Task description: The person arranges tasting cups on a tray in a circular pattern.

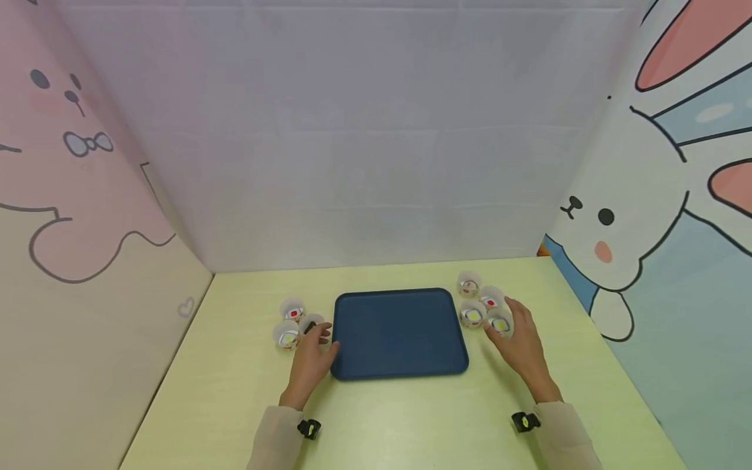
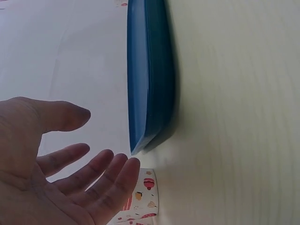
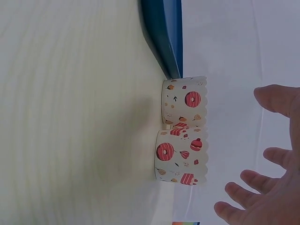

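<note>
Dark blue, a shallow rectangular tray with rounded corners lay at the middle of the pale yellow wood-grained surface. Off its nine o'clock side we saw three round white paper cups with red dessert prints clustered together: a cup showing red inside at the cluster's twelve, a cup showing yellow-green at its seven, and a cup with dark contents at its three. The left grip was released, thumb apart and fingers loosely extended, over that last cup; we could not tell whether it touched.

Off the tray's two-to-three o'clock side stood four matching scalloped paper cups. The right grip was also released, thumb and fingers spread above the nearest cup, at this cluster's four o'clock; the right wrist view showed a gap to the cups. Cream sleeves covered both forearms, each with a small black wrist device. A cartoon rabbit decorated the wall at our two o'clock.
</note>
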The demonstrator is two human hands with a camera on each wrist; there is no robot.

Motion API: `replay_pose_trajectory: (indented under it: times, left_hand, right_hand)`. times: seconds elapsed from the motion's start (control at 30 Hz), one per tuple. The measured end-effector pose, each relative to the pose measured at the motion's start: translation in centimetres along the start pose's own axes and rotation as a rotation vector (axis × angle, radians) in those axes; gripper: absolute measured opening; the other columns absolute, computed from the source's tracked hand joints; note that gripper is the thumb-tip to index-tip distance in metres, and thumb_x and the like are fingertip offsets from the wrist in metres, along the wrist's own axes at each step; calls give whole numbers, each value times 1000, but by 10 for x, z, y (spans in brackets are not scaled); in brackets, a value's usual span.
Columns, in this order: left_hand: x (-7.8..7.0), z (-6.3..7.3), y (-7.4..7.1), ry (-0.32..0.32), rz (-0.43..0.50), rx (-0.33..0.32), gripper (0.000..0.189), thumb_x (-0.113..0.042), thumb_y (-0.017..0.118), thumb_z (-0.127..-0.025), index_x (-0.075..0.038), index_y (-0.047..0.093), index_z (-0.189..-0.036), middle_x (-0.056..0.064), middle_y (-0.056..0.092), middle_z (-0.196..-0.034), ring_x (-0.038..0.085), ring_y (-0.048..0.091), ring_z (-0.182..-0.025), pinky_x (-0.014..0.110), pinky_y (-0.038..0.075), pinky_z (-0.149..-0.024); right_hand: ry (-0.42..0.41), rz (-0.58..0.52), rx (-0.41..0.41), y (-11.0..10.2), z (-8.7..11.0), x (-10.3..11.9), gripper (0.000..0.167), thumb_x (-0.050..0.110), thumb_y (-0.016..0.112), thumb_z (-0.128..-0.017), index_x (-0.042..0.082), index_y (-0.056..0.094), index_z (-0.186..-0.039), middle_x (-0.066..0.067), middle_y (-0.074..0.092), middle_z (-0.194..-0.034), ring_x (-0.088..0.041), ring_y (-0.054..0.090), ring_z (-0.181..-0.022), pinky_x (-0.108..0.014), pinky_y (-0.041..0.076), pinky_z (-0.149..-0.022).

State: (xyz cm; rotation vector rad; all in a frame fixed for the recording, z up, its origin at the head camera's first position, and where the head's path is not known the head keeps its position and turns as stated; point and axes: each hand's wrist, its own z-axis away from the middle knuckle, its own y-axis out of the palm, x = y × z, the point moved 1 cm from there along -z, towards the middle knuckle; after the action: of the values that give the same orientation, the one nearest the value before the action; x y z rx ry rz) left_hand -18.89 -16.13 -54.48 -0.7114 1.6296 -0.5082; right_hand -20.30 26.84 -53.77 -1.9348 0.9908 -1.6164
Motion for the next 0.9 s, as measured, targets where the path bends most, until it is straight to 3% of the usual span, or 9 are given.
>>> replay_pose_trajectory:
  times: [0.37,0.53,0.73,0.9]
  left_hand:
    - [7,-1,4,-66,47,51,46,-11,70,-86,-4,59,-130,18,68,-117,32,70,-97,45,57,-77]
    - [11,-1,5,-67,66,94,48,-9,70,-86,-1,56,-132,22,67,-116,35,70,-98,45,58,-77]
    - [19,-6,6,-117,110,170,54,-5,70,-83,0,53,-134,20,65,-114,33,68,-99,40,57,-76]
    - [24,-10,8,-148,112,191,59,-3,71,-81,-1,52,-137,19,65,-114,30,67,-99,39,56,-77]
  right_hand:
    - [46,-31,47,1,0,-5,86,33,71,-88,6,24,-154,-28,28,-154,-51,33,-137,-67,31,-106]
    - [77,-39,98,2,-1,-11,93,37,71,-87,5,18,-156,-30,23,-155,-52,28,-139,-67,29,-108]
    - [91,-35,157,3,-2,-16,97,35,73,-87,4,13,-157,-32,19,-156,-52,24,-141,-67,27,-110]
    - [103,-45,173,6,-5,-20,97,31,73,-87,2,12,-156,-34,19,-155,-53,24,-140,-66,27,-110]
